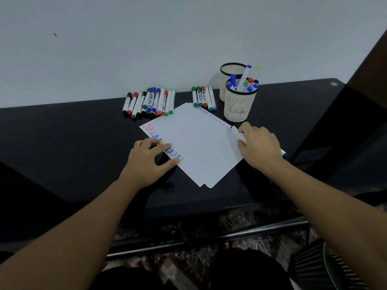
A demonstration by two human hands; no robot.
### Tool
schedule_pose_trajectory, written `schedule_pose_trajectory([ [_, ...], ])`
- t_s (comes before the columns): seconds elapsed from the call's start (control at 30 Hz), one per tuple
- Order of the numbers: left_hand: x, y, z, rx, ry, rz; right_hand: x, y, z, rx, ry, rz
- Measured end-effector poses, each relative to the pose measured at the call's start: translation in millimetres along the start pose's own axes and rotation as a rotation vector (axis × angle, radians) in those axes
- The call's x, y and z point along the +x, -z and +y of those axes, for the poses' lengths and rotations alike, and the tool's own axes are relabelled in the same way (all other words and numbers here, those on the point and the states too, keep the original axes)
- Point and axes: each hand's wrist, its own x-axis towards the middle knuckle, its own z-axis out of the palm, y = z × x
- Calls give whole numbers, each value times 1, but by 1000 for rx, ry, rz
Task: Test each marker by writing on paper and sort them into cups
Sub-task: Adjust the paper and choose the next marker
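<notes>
Right hand (258, 146) has its grip closed round a white marker (240, 136). Long axis runs diagonally: dark tip up and left near the paper's right edge, blue end cap poking out behind the wrist, lower right. Tip sits on or just over the paper (199, 141) beside a faint column of bluish marks along that edge; contact cannot be confirmed.

Left hand (149, 159) lies on the paper's left corner, fingers spread and fairly straight, pinning the sheet. A small yellow object (161, 142) sits at its fingertips, possibly a cap; whether it is pinched cannot be told. Coloured "Test" words run down that left margin.

Key relation: the front mesh cup (239, 101), already holding several markers, stands just up and left of the right hand, near the marker tip. A second cup (229, 80) stands behind it, touching or nearly so; contents not visible. Right hand is clearly the nearer hand to both cups.

Two untested groups lie on the bench (73, 143) by the wall: a larger row (149, 102) to the left, a smaller row (204, 98) just left of the cups.

Judgement: marker under test now; the drop into a cup should be a short forward reach, tilting the barrel upright.
</notes>
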Motion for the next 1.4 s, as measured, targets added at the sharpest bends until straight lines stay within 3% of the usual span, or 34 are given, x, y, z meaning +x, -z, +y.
schedule_pose_trajectory([
  [0.27,0,1,0,6,1,-8,3,-13,17,-71,-25,105],
  [0.5,-1,2,1,-14,0,9,10,-11,27,-42,-116,56],
  [0.6,-1,3,1,-19,7,9,6,-11,22,-36,-38,136],
  [0.67,-1,2,1,-29,15,2,3,-15,17,-57,129,161],
  [0.73,-2,3,2,-41,19,2,-1,-22,11,-52,311,107],
  [0.8,-3,3,2,-58,15,15,-1,-22,5,15,367,28],
  [1.13,-3,4,2,-109,51,21,5,-8,-16,15,295,-126],
  [1.4,1,1,-2,-91,54,26,62,-17,-57,198,214,-188],
])
